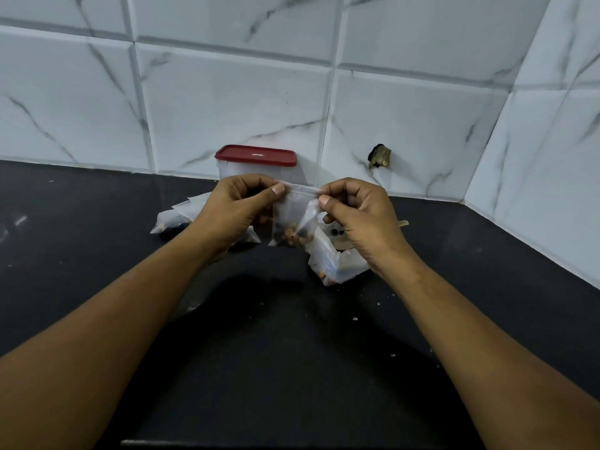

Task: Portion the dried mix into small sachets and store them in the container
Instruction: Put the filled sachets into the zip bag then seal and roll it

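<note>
Clear plastic: a small sachet [293,219] with dried mix [292,237] settled in its bottom hangs just above the black counter [97,238] between two hands. The left hand [237,206] and the right hand [357,216] each pinch one end of its zip strip, fingers [276,190] curled on it, so I'd judge it filled and being sealed. Some filled sachets [172,219] lie behind the left hand, and the bag of mix [334,264] sits under the right. The red-lidded container [227,172] stands behind, lid on, so storing seems not yet done.
</note>
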`<control>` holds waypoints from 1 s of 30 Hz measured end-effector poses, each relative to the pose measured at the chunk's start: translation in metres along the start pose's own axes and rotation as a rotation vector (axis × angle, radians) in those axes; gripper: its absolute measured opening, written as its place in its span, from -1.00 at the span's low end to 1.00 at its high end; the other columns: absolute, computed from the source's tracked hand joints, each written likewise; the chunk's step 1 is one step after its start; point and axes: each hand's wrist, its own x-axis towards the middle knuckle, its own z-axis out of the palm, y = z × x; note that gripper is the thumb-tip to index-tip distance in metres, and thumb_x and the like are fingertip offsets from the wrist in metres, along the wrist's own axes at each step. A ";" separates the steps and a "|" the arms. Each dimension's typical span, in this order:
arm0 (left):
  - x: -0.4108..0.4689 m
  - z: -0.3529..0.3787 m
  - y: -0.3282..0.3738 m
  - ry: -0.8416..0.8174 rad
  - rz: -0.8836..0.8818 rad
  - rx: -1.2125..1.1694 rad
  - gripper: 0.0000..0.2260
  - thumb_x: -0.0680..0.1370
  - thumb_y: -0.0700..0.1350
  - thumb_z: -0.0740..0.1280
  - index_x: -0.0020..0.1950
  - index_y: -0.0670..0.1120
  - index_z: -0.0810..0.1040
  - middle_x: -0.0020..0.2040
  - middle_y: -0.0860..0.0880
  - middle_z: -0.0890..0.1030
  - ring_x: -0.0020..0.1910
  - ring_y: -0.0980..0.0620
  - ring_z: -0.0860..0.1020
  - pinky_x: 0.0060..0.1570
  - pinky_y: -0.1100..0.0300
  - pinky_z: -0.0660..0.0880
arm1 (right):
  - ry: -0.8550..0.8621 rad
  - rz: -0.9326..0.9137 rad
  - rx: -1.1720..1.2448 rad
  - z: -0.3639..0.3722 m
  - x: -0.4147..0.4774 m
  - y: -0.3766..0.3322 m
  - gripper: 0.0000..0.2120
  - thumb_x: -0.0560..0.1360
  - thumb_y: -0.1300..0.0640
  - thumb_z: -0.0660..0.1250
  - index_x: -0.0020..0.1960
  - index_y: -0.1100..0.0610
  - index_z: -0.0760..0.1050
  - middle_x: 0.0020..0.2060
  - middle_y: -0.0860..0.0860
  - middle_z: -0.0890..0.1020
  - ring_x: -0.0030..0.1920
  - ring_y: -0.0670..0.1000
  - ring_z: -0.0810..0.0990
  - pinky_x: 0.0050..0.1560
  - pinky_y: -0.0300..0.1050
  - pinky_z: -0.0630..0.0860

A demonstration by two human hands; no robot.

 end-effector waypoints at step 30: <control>-0.018 -0.113 -0.034 0.437 -0.133 0.399 -0.84 0.57 -0.17 0.46 -0.02 0.08 0.56 -0.02 -0.09 0.69 -0.22 -0.05 0.62 -0.17 -0.03 0.64 | -0.096 -0.197 -0.463 0.025 -0.016 0.003 -0.91 0.57 0.03 0.45 0.07 -0.04 0.63 -0.22 -0.14 0.65 -0.15 -0.15 0.62 -0.15 -0.23 0.49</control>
